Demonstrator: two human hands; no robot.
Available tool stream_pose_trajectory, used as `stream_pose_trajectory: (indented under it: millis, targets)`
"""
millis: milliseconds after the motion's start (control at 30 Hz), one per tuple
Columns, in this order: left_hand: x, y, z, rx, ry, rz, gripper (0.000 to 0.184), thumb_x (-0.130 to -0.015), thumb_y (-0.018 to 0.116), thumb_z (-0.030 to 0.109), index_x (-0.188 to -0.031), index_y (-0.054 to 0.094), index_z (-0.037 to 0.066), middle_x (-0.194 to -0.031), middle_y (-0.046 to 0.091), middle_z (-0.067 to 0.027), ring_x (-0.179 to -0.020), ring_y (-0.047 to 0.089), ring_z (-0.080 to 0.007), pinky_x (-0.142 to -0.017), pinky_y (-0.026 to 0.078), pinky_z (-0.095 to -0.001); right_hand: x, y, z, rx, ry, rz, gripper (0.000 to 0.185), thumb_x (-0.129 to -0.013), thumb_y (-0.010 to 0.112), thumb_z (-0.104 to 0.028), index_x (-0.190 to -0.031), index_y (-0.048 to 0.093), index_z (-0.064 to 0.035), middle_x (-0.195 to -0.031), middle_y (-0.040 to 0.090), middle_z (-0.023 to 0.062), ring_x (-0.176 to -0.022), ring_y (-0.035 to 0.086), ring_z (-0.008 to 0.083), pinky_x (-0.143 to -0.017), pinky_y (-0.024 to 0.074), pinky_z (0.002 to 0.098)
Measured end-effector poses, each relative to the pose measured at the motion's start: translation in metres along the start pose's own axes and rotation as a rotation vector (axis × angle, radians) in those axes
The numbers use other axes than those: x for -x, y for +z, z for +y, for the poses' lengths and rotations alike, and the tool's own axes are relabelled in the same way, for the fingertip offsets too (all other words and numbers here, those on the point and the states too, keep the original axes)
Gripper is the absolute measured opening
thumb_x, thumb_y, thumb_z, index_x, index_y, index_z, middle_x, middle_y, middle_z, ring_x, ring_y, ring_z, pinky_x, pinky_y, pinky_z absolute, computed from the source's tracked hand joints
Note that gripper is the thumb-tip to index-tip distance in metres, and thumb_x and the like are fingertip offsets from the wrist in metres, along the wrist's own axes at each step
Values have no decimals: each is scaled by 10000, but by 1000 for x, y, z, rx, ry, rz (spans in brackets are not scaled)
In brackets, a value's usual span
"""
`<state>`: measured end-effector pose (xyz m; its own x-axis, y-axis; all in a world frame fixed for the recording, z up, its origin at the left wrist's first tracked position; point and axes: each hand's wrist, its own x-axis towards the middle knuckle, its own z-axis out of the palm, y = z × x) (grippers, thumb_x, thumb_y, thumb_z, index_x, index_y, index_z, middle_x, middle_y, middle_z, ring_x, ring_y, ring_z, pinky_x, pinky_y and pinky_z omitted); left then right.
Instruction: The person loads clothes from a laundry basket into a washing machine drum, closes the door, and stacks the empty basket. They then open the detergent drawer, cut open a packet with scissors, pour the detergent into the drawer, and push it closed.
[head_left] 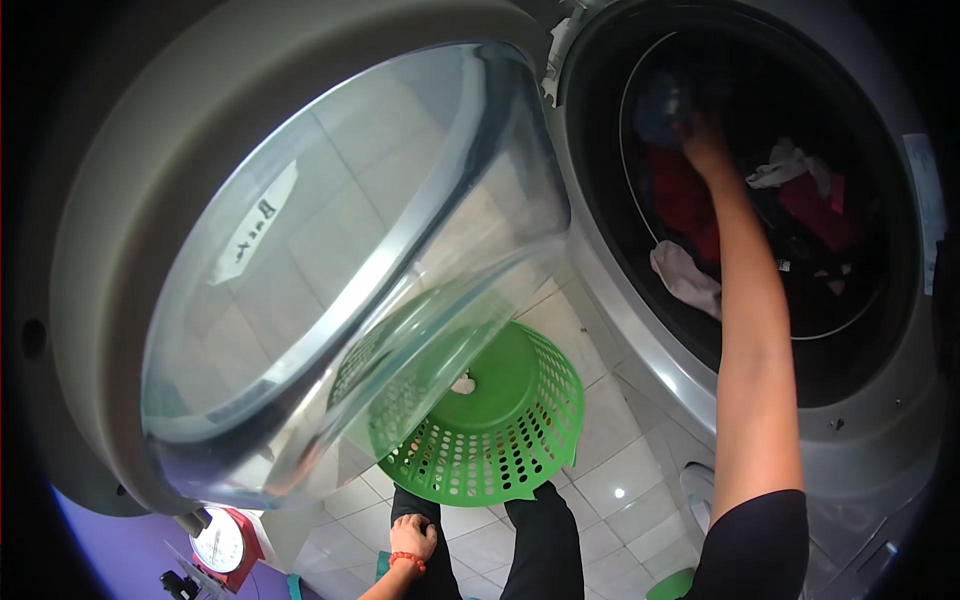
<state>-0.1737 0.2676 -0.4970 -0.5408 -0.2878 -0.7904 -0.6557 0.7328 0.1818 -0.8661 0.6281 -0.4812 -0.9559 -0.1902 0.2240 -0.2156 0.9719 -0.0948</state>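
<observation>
My right hand [706, 145] reaches deep into the dark drum [840, 325] of a front-loading laundry machine. It meets a bluish-grey cloth [662, 108], but shadow and blur hide its fingertips, so I cannot see its grip. Red clothing [684, 200] lies just below that hand. A pale garment [686, 276] hangs near the drum's lip, left of my forearm. To the right are a whitish cloth [785, 165] and a dark pink cloth [822, 210]. My left hand [412, 537], below a red beaded bracelet, rests on my dark-trousered knee with its fingers laid over it, holding nothing.
The machine's round door [110, 250] stands swung out to the left, its clear bowl bulging over the floor. Partly behind it, a green perforated basket [500, 375] holds a small white item [463, 384]. A red scale with a round dial [218, 540] is at lower left.
</observation>
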Motion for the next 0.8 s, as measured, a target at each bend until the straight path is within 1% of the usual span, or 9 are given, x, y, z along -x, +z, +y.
stream_pose_trajectory:
  millis: [167, 300, 367, 433, 467, 533, 567, 667, 800]
  targets:
    - [-3, 1, 15, -36, 7, 19, 165, -695, 573, 218, -789, 631, 97, -903, 613, -81, -979, 519, -284, -851, 395, -386, -29, -13, -34, 404, 328, -364, 551, -846, 434, -452, -1348, 321, -255, -1412, 209, 170, -1265, 265, 380, -1016, 289, 465]
    - [-6, 5, 15, -39, 52, 32, 181, -702, 583, 226, -813, 633, 92, -913, 613, -88, -988, 518, -284, -862, 392, -388, -24, 2, 0, 401, 96, -435, 508, -837, 472, -372, -1313, 395, -211, -1366, 300, 191, -1233, 324, 372, -1010, 305, 438]
    - [-6, 2, 14, -42, 54, 11, 182, -704, 581, 227, -815, 634, 92, -916, 613, -88, -988, 518, -284, -863, 392, -388, 1, -13, 10, 35, -65, -226, 389, -821, 502, -283, -1176, 531, -128, -1263, 412, 212, -1145, 416, 372, -955, 364, 410]
    - [-5, 0, 12, -50, 57, 4, 184, -705, 579, 227, -817, 636, 92, -924, 614, -84, -988, 519, -283, -861, 393, -390, 55, -49, -26, 112, -46, 79, 240, -805, 519, -206, -986, 583, -62, -1110, 505, 214, -1008, 493, 383, -858, 419, 413]
    - [-6, 0, 12, -50, 62, 3, 184, -705, 579, 227, -817, 636, 92, -924, 614, -84, -988, 519, -283, -861, 393, -390, 84, -58, -43, 12, 71, 21, 159, -808, 517, -186, -835, 563, -36, -929, 561, 194, -884, 538, 368, -767, 443, 429]
    - [-7, -5, 8, -33, 40, -8, 182, -703, 579, 226, -816, 638, 95, -918, 618, -77, -987, 523, -279, -858, 397, -388, 143, -35, -35, -269, 224, -306, 172, -813, 522, -205, -813, 577, -42, -788, 592, 187, -807, 575, 353, -731, 455, 423]
    - [-7, -6, 5, -49, 51, -9, 179, -701, 579, 222, -814, 639, 96, -904, 622, -73, -982, 527, -273, -851, 405, -383, 162, -41, -44, -214, 340, -606, 201, -814, 532, -217, -868, 587, -31, -905, 591, 212, -897, 558, 359, -789, 448, 408]
    - [-8, -9, -3, -49, 58, -11, 175, -706, 581, 224, -811, 639, 97, -893, 623, -75, -974, 529, -270, -841, 412, -381, 213, -11, -14, 157, 312, -389, 411, -831, 504, -354, -1020, 566, 5, -1129, 518, 235, -1086, 478, 351, -934, 371, 416]
    - [-8, -16, -3, -59, 38, -38, 160, -718, 588, 230, -797, 633, 98, -890, 620, -77, -958, 531, -271, -833, 416, -383, 199, -3, 8, 196, 551, -570, 610, -835, 419, -525, -1145, 530, -11, -1199, 488, 228, -1157, 439, 336, -970, 335, 425]
